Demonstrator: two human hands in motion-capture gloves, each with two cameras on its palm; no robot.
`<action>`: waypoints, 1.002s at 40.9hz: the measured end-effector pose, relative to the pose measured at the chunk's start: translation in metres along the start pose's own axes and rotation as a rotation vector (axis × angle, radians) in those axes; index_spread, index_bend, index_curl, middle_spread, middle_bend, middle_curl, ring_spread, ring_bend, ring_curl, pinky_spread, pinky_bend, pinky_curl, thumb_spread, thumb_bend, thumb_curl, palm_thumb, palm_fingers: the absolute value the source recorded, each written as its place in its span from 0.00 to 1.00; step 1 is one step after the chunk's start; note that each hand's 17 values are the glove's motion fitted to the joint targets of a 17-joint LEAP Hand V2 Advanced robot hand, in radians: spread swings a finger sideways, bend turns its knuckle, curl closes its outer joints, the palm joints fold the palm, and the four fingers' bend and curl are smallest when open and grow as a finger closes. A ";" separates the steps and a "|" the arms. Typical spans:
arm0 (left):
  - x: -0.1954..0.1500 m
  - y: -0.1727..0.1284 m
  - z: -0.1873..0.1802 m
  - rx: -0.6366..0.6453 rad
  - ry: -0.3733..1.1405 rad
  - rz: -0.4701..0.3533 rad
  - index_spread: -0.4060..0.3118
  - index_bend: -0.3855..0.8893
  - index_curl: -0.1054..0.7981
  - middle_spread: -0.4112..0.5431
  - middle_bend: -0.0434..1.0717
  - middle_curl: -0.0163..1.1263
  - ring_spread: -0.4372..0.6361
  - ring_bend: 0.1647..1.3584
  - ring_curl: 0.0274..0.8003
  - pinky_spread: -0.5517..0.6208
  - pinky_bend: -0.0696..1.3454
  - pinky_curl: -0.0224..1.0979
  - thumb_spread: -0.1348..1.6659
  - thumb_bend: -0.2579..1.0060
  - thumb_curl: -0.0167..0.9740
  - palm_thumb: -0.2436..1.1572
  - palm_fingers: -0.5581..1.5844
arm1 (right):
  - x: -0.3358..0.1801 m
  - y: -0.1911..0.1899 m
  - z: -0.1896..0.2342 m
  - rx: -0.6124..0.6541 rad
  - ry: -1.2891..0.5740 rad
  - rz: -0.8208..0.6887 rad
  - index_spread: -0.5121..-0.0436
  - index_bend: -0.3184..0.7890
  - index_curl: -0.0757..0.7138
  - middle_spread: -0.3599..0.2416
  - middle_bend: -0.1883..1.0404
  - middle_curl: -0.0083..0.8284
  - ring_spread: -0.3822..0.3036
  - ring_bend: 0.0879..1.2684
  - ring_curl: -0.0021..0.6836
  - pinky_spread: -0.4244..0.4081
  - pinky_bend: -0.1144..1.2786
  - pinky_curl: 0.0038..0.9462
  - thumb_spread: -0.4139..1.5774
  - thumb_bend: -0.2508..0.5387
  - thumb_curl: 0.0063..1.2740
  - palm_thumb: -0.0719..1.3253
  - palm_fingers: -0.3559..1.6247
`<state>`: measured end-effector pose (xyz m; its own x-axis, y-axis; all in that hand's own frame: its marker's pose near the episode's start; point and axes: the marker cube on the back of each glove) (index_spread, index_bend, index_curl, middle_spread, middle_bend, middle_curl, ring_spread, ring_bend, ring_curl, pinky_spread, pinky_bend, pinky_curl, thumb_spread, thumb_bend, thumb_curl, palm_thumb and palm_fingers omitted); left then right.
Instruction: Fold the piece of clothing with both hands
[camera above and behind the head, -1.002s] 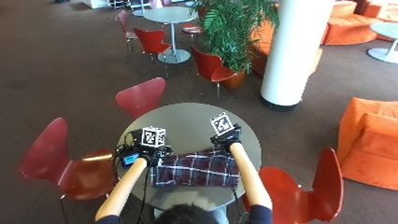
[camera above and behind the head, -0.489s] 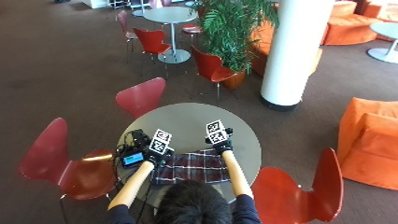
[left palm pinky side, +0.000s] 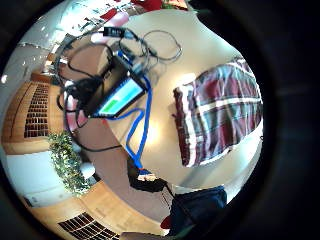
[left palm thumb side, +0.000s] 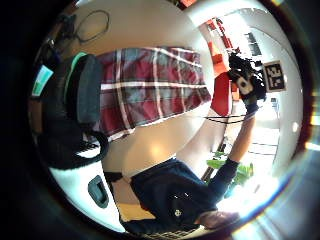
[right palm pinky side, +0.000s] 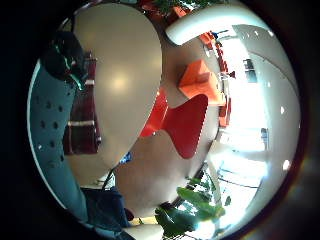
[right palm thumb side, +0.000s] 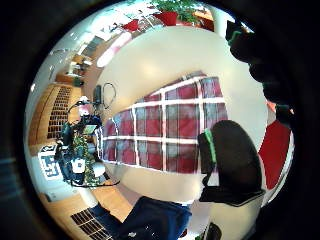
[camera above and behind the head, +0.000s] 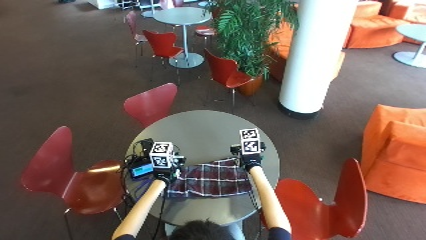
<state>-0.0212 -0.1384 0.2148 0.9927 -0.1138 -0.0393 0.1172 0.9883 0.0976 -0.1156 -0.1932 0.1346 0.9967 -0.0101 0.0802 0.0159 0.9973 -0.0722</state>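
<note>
Round grey table (camera above and behind the head: 200, 125) with a plaid cloth (camera above and behind the head: 212, 178), dark red with grey and white stripes, lying flat as a folded rectangle near the person's edge. Both hands hang above it, one over each short end. Left hand (camera above and behind the head: 164, 171) sits over the cloth's left end, right hand (camera above and behind the head: 250, 160) over the right end; the cloth stretches between the two.

Left grip: the thumb-side palm view shows a gloved finger (left palm thumb side: 82, 90) in front of the cloth edge (left palm thumb side: 150, 87), but whether it pinches fabric or only hovers I cannot tell. Right grip: same problem, a dark gloved finger (right palm thumb side: 232, 155) overlaps the cloth's corner (right palm thumb side: 165, 130) in the right thumb-side view, contact not clear, so cannot tell.

Just outside the left hand, on the table, a small device with a lit screen (camera above and behind the head: 140, 169) and a tangle of black cables (camera above and behind the head: 143, 149), plus a blue cable (left palm pinky side: 140, 130) seen in the left little-finger view. Red chairs (camera above and behind the head: 153, 102) stand around the table, one (camera above and behind the head: 319, 200) just beside the right forearm. A white pillar (camera above and behind the head: 313, 50) and a potted plant (camera above and behind the head: 249, 30) stand well beyond the table.
</note>
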 end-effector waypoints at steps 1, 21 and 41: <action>0.004 0.012 0.005 -0.055 0.020 -0.009 0.53 0.41 0.39 0.59 0.16 0.32 0.55 0.40 0.50 0.64 0.38 0.36 0.90 0.19 0.26 0.56 0.31 | 0.000 0.008 0.001 -0.033 -0.016 0.005 0.42 0.32 0.36 0.19 0.29 0.52 0.23 0.38 0.61 0.25 0.55 0.41 0.81 0.30 0.38 0.59 0.63; 0.008 0.063 0.073 -0.360 0.048 -0.222 0.58 0.49 0.50 0.64 0.18 0.28 0.80 0.24 0.36 0.83 0.26 0.30 0.95 0.19 0.16 0.31 0.23 | -0.038 0.030 0.093 -0.277 0.030 0.245 0.64 0.29 0.20 0.54 0.31 0.49 0.38 0.46 0.62 0.29 0.67 0.43 0.80 0.25 0.28 0.35 0.58; 0.010 0.071 0.075 -0.430 0.113 -0.243 0.59 0.45 0.53 0.67 0.17 0.23 0.87 0.16 0.30 0.86 0.19 0.28 0.94 0.20 0.15 0.23 0.23 | -0.037 -0.003 0.092 -0.109 -0.318 0.316 0.61 0.42 0.25 0.29 0.51 0.60 0.21 0.58 0.67 0.09 0.56 0.38 0.72 0.46 0.33 0.66 0.83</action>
<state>-0.0010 -0.0770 0.2964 0.9261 -0.3577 -0.1197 0.2989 0.8895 -0.3456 -0.1596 -0.1894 0.2236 0.8808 0.3327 0.3370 -0.2593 0.9343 -0.2447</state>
